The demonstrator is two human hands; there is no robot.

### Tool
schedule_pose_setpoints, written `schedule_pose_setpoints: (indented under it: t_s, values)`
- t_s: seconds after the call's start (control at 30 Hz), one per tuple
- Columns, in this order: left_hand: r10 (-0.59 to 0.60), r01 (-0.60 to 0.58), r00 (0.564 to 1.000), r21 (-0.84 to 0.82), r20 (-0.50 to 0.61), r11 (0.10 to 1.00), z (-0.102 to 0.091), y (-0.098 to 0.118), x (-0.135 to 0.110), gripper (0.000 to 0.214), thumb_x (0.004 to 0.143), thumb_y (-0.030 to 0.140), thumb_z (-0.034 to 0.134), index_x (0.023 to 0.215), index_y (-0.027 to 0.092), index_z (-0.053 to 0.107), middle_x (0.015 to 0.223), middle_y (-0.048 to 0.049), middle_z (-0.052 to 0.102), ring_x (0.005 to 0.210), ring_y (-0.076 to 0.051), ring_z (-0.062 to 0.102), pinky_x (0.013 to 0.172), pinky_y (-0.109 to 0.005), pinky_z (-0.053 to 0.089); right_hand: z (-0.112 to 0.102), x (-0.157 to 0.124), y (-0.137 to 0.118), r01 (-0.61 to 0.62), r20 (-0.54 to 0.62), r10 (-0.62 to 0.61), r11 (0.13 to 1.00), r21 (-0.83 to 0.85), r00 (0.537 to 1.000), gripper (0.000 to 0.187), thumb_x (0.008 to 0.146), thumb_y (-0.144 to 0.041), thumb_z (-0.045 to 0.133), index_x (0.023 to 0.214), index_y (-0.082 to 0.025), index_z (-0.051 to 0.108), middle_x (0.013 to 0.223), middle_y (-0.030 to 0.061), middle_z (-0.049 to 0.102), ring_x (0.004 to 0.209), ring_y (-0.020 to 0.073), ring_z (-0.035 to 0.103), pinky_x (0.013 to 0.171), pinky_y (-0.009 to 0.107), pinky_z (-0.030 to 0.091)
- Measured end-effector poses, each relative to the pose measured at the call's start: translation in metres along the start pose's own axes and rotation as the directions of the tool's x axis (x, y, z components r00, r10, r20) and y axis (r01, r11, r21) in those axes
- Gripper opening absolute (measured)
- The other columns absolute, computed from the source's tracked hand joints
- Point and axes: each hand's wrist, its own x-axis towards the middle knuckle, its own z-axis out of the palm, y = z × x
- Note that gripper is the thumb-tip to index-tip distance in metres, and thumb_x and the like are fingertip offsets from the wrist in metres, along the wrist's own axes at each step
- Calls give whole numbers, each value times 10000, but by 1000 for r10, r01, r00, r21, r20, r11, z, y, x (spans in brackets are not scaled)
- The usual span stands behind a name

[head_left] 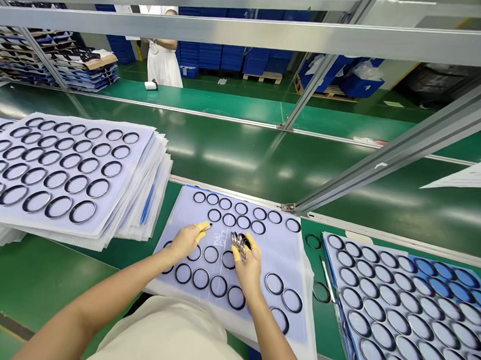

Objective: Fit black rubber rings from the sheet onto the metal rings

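Stripping rings (210,254) off the sheet (284,253): right hand (249,268) clenched on a stack of rings (239,243) over mid-sheet, left hand (186,241) pressed on the sheet beside it, pinch unclear; I'd say pin the sheet flat and lift each ring square, no twisting.

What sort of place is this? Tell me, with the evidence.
Probably a factory assembly line: long green conveyor belt, stacked white sheets of black rings, blue plastic crates piled behind.

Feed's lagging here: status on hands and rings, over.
Left hand resting on the sheet, grip unclear. Right hand shut on a bunch of rings. Nothing in the way; loose rings beside the sheet.
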Motion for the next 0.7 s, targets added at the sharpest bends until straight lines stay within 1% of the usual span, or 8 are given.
schedule_pose_setpoints:
  t_s: [0.07,0.13,0.23,0.33,0.43,0.53,0.63,0.7]
  values:
    - [59,-62,997,55,44,997,6,-10,9,303,909,137,453,1180,171,583,1174,-94,663,1111,-217,598,1005,-383,435,9,13,7,71,13,-70,996,-54,997,192,658,-357,768,751,-205,697,1416,109,486,1382,308,288,1142,519,190]
    - [105,-114,990,101,90,988,13,-19,12,248,894,122,478,1074,174,641,1139,-81,679,1128,-217,587,1022,-377,419,18,19,15,109,32,-106,991,-83,994,179,627,-345,791,674,-209,684,1360,119,545,1354,316,338,1138,511,199]
    - [145,-168,979,169,142,971,19,-30,9,160,878,146,539,957,164,677,1092,-83,693,1147,-242,571,1017,-397,412,21,21,27,98,-10,-99,991,-94,995,255,632,-421,769,723,-193,698,1278,138,605,1266,325,447,1083,507,297]
    - [168,-203,972,233,163,951,21,-34,7,163,887,171,549,971,142,685,1129,-110,679,1187,-276,532,1015,-433,399,2,22,37,30,-89,-36,998,-64,995,414,753,-543,609,908,-169,693,1077,113,697,1058,281,608,909,455,472]
    - [208,-249,963,278,170,928,25,-30,13,223,921,186,501,1060,144,669,1177,-111,656,1219,-271,495,1036,-436,376,-27,26,39,-16,-147,9,999,-44,989,500,809,-599,480,950,-160,675,940,84,723,928,251,661,794,400,526]
    - [260,-307,948,305,186,902,37,-21,23,223,914,198,524,1082,169,667,1190,-94,645,1238,-263,471,1036,-422,381,-47,28,38,-29,-221,6,994,-102,975,478,734,-600,588,909,-166,686,1030,107,709,1013,280,622,886,432,481]
    - [289,-338,939,336,187,879,49,-17,29,184,900,207,549,1008,170,694,1175,-101,642,1220,-284,479,1000,-443,410,-47,29,41,-4,-258,-46,982,-187,965,413,617,-538,743,792,-167,699,1228,146,631,1200,327,498,1035,459,364]
    - [303,-350,936,355,181,867,53,-18,29,174,902,211,548,959,162,705,1139,-108,652,1197,-289,494,980,-453,425,-45,29,46,-1,-262,-58,976,-217,963,380,640,-500,765,785,-156,693,1241,144,620,1199,316,506,1038,469,368]
